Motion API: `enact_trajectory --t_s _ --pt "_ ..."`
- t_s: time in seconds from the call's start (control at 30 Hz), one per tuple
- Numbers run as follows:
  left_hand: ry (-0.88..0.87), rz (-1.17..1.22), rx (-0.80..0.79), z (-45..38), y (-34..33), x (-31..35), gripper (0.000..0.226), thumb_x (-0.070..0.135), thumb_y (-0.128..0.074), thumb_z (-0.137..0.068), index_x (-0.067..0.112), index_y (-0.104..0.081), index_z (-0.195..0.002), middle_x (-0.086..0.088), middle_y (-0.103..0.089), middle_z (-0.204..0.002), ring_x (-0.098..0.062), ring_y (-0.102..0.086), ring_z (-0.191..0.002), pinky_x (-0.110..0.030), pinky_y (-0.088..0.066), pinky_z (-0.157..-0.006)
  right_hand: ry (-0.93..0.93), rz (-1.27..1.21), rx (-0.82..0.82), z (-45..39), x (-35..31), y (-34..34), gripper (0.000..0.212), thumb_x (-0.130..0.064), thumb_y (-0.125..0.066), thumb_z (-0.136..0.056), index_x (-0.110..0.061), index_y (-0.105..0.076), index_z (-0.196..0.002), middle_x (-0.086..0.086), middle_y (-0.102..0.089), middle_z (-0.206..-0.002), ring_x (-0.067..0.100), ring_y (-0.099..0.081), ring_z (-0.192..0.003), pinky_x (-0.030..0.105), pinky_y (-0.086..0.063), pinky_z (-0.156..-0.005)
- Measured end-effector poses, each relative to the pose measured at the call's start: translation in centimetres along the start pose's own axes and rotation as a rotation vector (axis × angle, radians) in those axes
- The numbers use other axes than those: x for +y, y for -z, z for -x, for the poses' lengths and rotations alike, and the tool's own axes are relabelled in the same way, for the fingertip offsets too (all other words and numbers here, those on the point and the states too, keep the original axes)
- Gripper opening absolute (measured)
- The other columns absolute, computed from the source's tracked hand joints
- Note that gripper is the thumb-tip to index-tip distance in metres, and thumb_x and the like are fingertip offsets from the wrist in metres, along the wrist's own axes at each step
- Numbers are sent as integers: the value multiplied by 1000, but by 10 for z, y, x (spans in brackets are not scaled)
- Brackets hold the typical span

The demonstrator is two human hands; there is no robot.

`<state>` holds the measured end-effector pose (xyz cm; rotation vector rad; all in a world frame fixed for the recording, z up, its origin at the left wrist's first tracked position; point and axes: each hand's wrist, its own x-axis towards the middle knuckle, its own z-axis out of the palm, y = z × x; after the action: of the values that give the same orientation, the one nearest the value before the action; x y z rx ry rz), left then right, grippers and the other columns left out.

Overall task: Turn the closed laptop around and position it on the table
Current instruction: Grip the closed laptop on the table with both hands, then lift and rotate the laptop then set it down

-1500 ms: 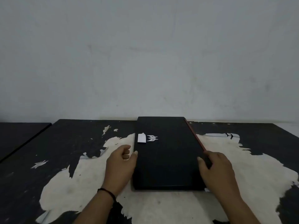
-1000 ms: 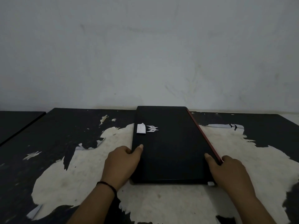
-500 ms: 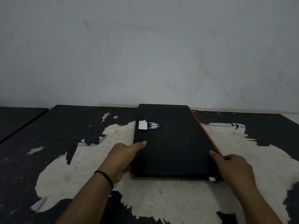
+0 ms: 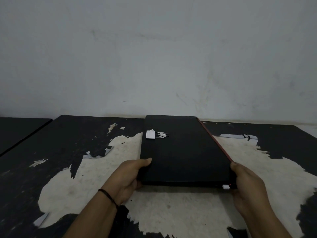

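A closed black laptop (image 4: 185,152) lies lengthwise away from me on the table (image 4: 72,177), with a red strip along its right edge and a silver logo and white sticker near its left edge. Its near end is raised slightly off the tabletop and casts a shadow. My left hand (image 4: 130,177) grips the near left corner, thumb on the lid and fingers underneath. My right hand (image 4: 247,186) grips the near right corner the same way. A small white tab and a red light show on the near edge.
The tabletop is black with large patches of peeled cream surface and curled flakes. A plain wall (image 4: 154,57) rises right behind the laptop's far end. A second dark table (image 4: 18,129) stands to the far left across a gap.
Both hands slid from the laptop's sides to its near corners and closed on them. The near end has come up slightly from the table.
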<state>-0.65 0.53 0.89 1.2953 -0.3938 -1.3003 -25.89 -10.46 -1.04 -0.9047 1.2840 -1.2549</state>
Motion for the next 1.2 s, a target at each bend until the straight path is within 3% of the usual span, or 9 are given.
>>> enact_trajectory --t_s 0.13,0.27,0.47,0.63,0.7,0.83,0.97,1.07,1.2 --pt "-9 -22 -84 5 4 -6 46 16 -73 -67 -1 -66 -110 -18 -72 -108 -35 -64 -106 -51 -48 -96 27 -32 -6 -4 -4 5 21 -22 -59 -85 -14 -66 -103 10 -66 -108 25 -62 -97 41 -50 -85" --pt "-30 -39 -135 14 10 -10 57 15 -75 -58 3 -63 -113 -16 -73 -107 -33 -67 -101 -48 -53 -90 6 -83 -84 -5 -10 6 12 -19 -56 -87 -16 -67 -91 7 -69 -97 21 -64 -87 32 -49 -66" --pt "-11 89 -111 17 15 -6 48 32 -69 -71 14 -65 -115 -12 -71 -114 -33 -64 -108 -55 -43 -101 -50 -100 -157 4 -16 -2 17 -26 -56 -88 -14 -69 -90 9 -70 -96 25 -64 -89 35 -49 -66" --pt "-21 147 -114 21 12 -6 52 26 -68 -68 12 -64 -118 -13 -70 -116 -37 -60 -114 -58 -38 -104 -71 -277 -187 14 -27 -8 20 -34 -60 -85 -16 -69 -86 -2 -77 -78 13 -70 -75 33 -56 -61" --pt "-53 184 -134 21 9 -8 50 26 -68 -67 13 -65 -116 -13 -70 -116 -38 -59 -115 -58 -38 -104 -65 -373 -219 21 -31 -9 21 -35 -60 -84 -17 -68 -93 -3 -77 -84 12 -70 -82 30 -60 -64" --pt "-107 208 -139 19 4 -10 51 28 -70 -64 13 -67 -112 -14 -70 -115 -39 -61 -111 -59 -40 -101 -86 -625 -299 37 -36 -8 56 -50 -59 -79 -14 -59 -121 7 -69 -108 19 -63 -105 39 -56 -80" --pt "-146 191 -138 20 -2 -14 49 30 -70 -62 13 -69 -108 -13 -71 -114 -36 -63 -108 -61 -41 -100 -139 -681 -340 65 -31 -26 59 -60 -58 -74 -20 -62 -118 1 -73 -98 15 -71 -89 36 -59 -70" --pt "-150 156 -158 21 -3 -16 44 31 -69 -64 13 -71 -104 -13 -71 -113 -37 -62 -109 -61 -40 -100 -184 -489 -379 88 -14 -47 49 -46 -67 -70 -27 -62 -114 -2 -75 -102 16 -71 -88 35 -60 -69" --pt "-164 134 -180 20 -1 -16 28 30 -69 -67 17 -78 -91 -13 -71 -112 -38 -61 -110 -56 -45 -98 -211 -471 -440 97 -2 -54 45 -19 -67 -76 -17 -59 -120 6 -73 -107 23 -71 -91 38 -59 -60"
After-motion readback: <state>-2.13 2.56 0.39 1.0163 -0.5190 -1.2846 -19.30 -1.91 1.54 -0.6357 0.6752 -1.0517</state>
